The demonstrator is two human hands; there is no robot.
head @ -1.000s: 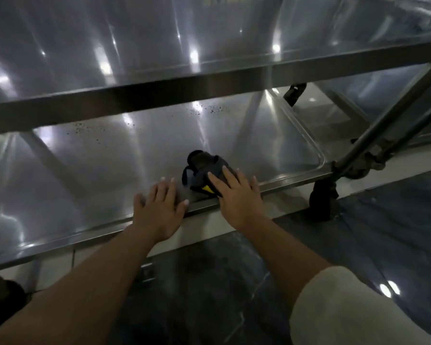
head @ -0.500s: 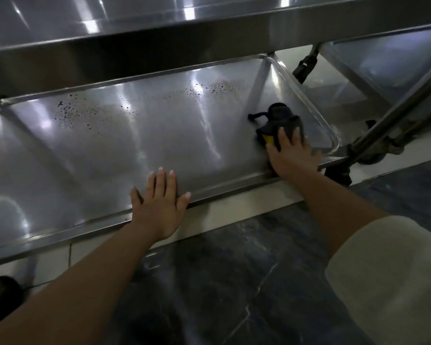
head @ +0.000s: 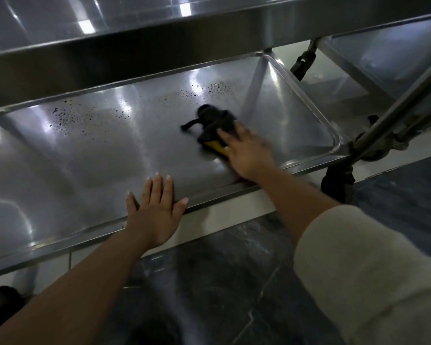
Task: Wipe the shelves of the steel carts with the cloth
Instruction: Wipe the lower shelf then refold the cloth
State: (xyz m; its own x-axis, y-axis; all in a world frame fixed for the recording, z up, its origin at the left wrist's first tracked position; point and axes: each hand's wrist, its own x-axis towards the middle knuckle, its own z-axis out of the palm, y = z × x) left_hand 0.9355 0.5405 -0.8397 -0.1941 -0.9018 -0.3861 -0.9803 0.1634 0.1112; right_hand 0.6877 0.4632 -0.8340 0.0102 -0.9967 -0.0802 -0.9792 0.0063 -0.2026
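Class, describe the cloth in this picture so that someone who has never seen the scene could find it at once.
Start at the steel cart's lower shelf, the wide shiny tray under the upper shelf. Toward its right end, the right hand presses flat on the cloth. It is a dark, crumpled bundle with a yellow patch by the fingers, the only soft, dark thing on the bare metal, nearer than the droplets along the back.

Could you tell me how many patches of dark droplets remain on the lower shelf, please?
2. One droplet patch lies at the back left; the other droplet patch sits at the back, just beyond the cloth. More may be hidden under the upper shelf.
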